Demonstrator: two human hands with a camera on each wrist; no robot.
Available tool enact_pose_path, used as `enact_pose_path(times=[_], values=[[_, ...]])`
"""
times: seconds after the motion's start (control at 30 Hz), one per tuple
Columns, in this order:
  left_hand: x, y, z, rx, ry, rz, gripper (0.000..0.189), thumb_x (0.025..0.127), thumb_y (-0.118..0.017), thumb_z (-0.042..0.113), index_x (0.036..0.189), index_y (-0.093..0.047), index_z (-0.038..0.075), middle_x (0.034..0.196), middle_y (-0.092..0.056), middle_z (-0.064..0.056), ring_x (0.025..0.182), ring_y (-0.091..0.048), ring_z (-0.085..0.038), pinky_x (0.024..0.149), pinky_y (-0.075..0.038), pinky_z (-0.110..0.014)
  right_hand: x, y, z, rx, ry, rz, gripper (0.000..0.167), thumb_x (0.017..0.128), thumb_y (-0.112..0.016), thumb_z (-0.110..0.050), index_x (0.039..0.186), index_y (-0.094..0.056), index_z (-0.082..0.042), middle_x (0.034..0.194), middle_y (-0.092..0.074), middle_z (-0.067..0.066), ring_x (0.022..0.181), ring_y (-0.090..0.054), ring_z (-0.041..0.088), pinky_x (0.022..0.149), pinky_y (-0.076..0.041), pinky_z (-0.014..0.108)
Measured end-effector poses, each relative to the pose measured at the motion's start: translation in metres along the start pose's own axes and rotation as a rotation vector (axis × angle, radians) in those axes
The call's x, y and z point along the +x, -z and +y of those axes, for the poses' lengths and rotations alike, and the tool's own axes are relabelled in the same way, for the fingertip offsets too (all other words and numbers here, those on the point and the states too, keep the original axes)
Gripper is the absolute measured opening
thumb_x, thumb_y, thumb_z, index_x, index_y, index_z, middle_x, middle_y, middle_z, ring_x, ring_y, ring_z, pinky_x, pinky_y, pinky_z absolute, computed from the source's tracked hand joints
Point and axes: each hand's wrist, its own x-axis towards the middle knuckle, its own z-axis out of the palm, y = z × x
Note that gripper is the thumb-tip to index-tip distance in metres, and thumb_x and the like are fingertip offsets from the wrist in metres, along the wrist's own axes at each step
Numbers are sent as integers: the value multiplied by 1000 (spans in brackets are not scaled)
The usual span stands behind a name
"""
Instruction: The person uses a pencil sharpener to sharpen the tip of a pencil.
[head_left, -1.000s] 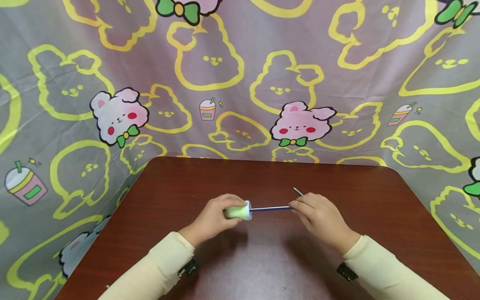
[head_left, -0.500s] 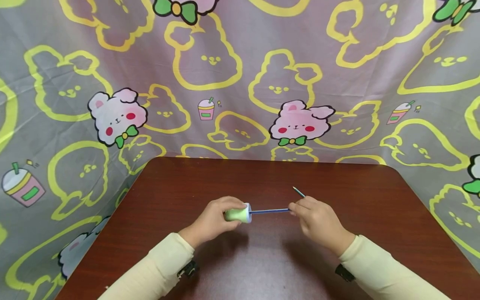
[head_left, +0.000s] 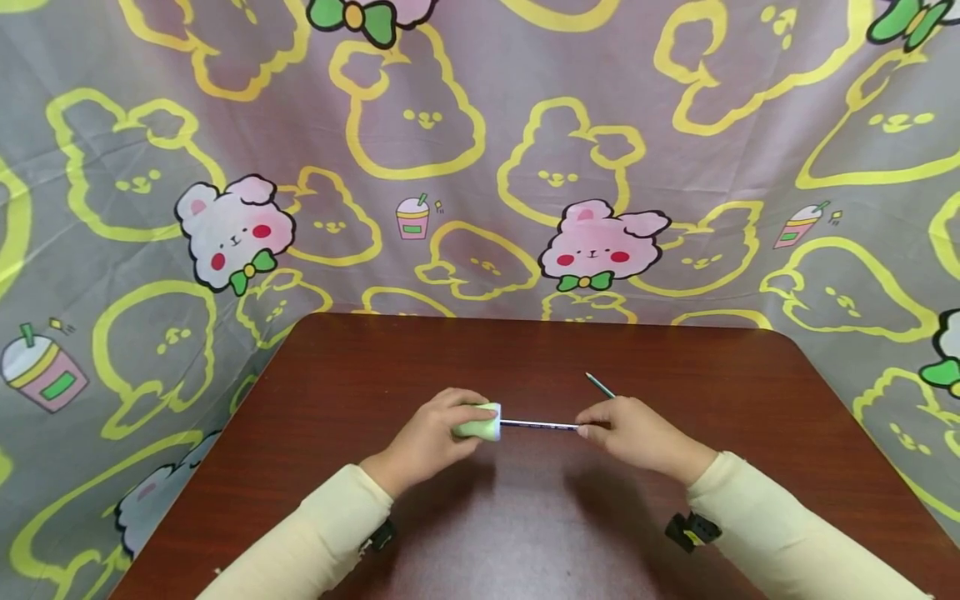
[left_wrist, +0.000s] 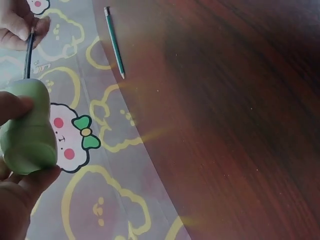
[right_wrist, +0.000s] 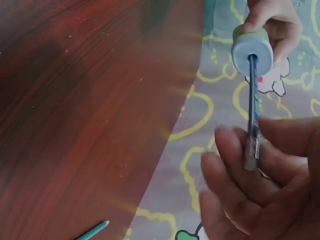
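Note:
My left hand (head_left: 427, 433) grips a pale green pencil sharpener (head_left: 477, 423), held sideways above the table. Its whitish end faces right, and a dark blue pencil (head_left: 538, 425) sticks into the hole there, as the right wrist view shows. At the pencil's other end, thumb and fingers of my right hand (head_left: 643, 435) pinch it. In the left wrist view the sharpener (left_wrist: 31, 132) is rounded and narrower at the waist. The pencil's tip is hidden inside.
A second, green pencil (left_wrist: 114, 42) lies on the brown wooden table (head_left: 420, 358), just beyond my right hand. Behind the table and along its sides hangs a grey curtain (head_left: 487, 200) with cartoon rabbits.
My right hand has turned and its fingers have shifted on the blue pencil, whose visible side now differs. Slightly more of the green pencil shows. My left hand keeps its grip.

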Motion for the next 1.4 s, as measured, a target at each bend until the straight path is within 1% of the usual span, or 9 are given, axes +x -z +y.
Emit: enact_pose_path(times=[0.17, 0.37, 0.53, 0.7, 0.87, 1.03, 1.13, 1.27, 1.4], values=[[1, 2, -1, -105, 122, -6, 37, 72, -78, -2, 108, -73, 6, 110, -65, -7, 101, -62, -24, 81, -53, -30, -6, -7, 6, -175, 141, 254, 31, 82, -76, -18, 112, -71, -8, 106, -68, 4, 101, -62, 24, 83, -51, 46], [2, 5, 0, -218, 207, -5, 37, 72, -78, -4, 107, -73, 6, 109, -66, -7, 100, -63, -23, 83, -52, -29, -4, -12, 16, -330, 442, 522, 31, 69, -83, -7, 99, -72, -9, 90, -67, -3, 83, -61, 14, 72, -52, 36], [4, 7, 3, -245, 221, -17, 36, 71, -80, -2, 106, -73, 5, 108, -67, -8, 100, -63, -23, 83, -52, -30, -2, -14, 18, -323, 563, 615, 11, 83, -74, -17, 92, -72, -10, 85, -64, -6, 77, -58, 12, 68, -48, 31], [4, 8, 6, -266, 242, -25, 36, 71, -79, -3, 105, -73, 4, 107, -68, -8, 99, -63, -24, 82, -52, -28, 0, -17, 19, -321, 634, 655, 39, 100, -49, -36, 88, -73, -8, 81, -64, -6, 72, -56, 11, 62, -46, 27], [4, 8, 8, -259, 235, -31, 36, 71, -79, -4, 106, -72, 4, 109, -68, -9, 101, -63, -24, 84, -52, -29, 0, -19, 17, -377, 657, 667, 39, 101, -48, -32, 83, -72, -6, 74, -63, -5, 66, -54, 10, 56, -46, 27], [2, 7, 8, -158, 144, -17, 36, 73, -78, -4, 108, -73, 3, 110, -66, -9, 101, -62, -25, 81, -53, -27, -4, -14, 10, -314, 525, 505, 11, 88, -70, -14, 84, -73, -4, 74, -67, -4, 66, -57, 9, 57, -48, 26], [1, 5, 6, -47, 21, 23, 37, 71, -79, -4, 106, -74, 4, 110, -65, -9, 101, -60, -25, 79, -53, -24, -4, -5, 4, -148, 301, 287, 9, 81, -74, -8, 90, -75, -5, 79, -70, -5, 67, -57, 5, 59, -48, 26], [2, 3, 3, 78, -159, 93, 41, 66, -82, -6, 103, -75, 7, 109, -64, -10, 101, -60, -25, 80, -53, -23, -1, 8, 0, 170, -10, 5, 11, 90, -66, -12, 91, -74, -5, 67, -59, -4, 58, -48, 8, 53, -41, 25], [3, 3, 2, 97, -180, 120, 42, 65, -83, -6, 103, -74, 8, 108, -64, -10, 101, -60, -25, 80, -53, -23, 3, 13, 1, 272, -105, -56, 14, 91, -66, -15, 94, -73, -4, 67, -56, -1, 61, -50, 14, 55, -43, 28]])
